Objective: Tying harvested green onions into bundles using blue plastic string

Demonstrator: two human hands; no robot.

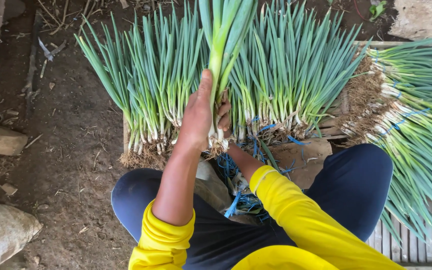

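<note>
Both hands, left hand (196, 117) and right hand (224, 112), closed around a spring onion bunch (221, 55)

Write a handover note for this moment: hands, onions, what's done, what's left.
Left hand: closed around a handful of spring onions, held upright near the roots.
Right hand: mostly hidden behind that handful, fingers on the stalks; grip unclear.
Loose onions: fanned on the ground ahead, roots toward the person.
Blue string: strands in the lap.
Done: tied bundles stacked on the slatted board to the right.
Left: the handful in hand shows no tie; the fanned pile is not bundled.
</note>
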